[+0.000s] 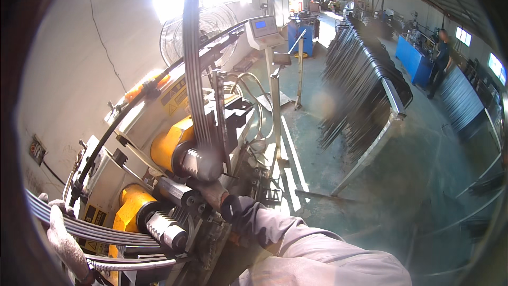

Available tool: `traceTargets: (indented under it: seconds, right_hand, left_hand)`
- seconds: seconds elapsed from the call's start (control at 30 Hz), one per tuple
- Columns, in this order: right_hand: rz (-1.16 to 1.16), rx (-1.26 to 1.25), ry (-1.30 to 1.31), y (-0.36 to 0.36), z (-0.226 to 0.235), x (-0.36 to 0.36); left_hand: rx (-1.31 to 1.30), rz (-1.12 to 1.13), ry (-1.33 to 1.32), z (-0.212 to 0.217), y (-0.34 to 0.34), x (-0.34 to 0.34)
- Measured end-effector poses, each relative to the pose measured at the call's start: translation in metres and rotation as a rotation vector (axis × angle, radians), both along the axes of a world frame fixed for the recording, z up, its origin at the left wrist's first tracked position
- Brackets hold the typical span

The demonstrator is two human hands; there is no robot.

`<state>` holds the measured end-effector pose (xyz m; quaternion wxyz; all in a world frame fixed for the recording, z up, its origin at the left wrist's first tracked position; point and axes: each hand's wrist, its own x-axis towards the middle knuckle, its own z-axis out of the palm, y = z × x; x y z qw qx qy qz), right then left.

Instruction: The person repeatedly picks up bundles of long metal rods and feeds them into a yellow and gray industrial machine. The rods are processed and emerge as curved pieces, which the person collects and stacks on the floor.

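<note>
My left hand (pixel 64 238), in a pale glove, is closed around a bundle of thin metal rods (pixel 114 234) at the lower left. The rods curve from my hand to the lower grooved steel roller (pixel 165 231) of a bending machine. My right hand (pixel 212 195), also gloved, reaches in just below the upper grooved roller (pixel 200 165). Its fingers are hidden among the machine parts, so its grip does not show. Another stretch of parallel rods (pixel 193 74) rises steeply from the upper roller. Yellow housings (pixel 170 143) sit behind both rollers.
A control box (pixel 263 30) with a small screen stands on a post beyond the machine. Behind the rods is a large fan (pixel 219 26). To the right, a rack (pixel 392 95) carries many dark bent rods. A person (pixel 440 63) stands near a blue cabinet (pixel 414 61).
</note>
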<state>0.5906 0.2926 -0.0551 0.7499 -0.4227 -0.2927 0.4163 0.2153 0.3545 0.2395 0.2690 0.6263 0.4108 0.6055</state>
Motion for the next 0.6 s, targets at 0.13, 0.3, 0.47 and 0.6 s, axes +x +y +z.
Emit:
traceTargets:
  seconds: [0.13,0.3,0.47,0.6]
  right_hand:
    - [0.107,-0.113,0.084,-0.01,0.011,0.002]
    - [0.117,-0.134,0.089,-0.012,0.017,0.005]
    - [0.124,-0.043,0.074,-0.006,0.003,0.005]
    - [0.125,-0.051,0.056,0.0,-0.006,0.006]
  left_hand:
    - [-0.061,-0.103,0.128,0.015,0.01,0.05]
    - [0.079,-0.144,0.068,0.011,0.014,0.078]
    - [-0.008,-0.17,0.025,0.014,0.006,0.078]
    - [0.188,-0.122,0.229,0.018,-0.008,0.078]
